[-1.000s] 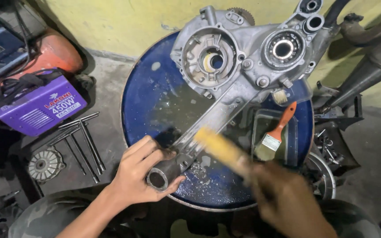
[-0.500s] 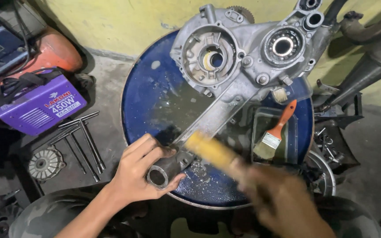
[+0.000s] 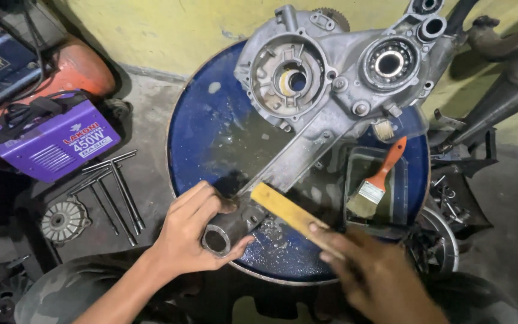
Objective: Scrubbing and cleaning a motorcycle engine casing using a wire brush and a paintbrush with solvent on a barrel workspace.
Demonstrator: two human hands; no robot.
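Purple welder box (image 3: 55, 144) and T-handle wrenches (image 3: 112, 192) lying on floor, far left. Left hand (image 3: 196, 231) curling shut around tubular end of engine casing (image 3: 325, 84), steadying it near drum top's (image 3: 211, 138) near rim. Right hand (image 3: 370, 270) closing on yellow-handled brush (image 3: 286, 210), bristle end resting against casing arm. Casing looking partly wet; upper housings looking unscrubbed. Tray (image 3: 355, 165) with orange-handled paintbrush (image 3: 376, 183) crowding right; open room on drum's left.

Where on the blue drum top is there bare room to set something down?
The widest bare patch on the drum top is its left part, between the rim and the engine casing. The near edge is crowded: the left hand grips the casing's tube end and the right hand holds a yellow-handled tool. The tray with the paintbrush fills the right.
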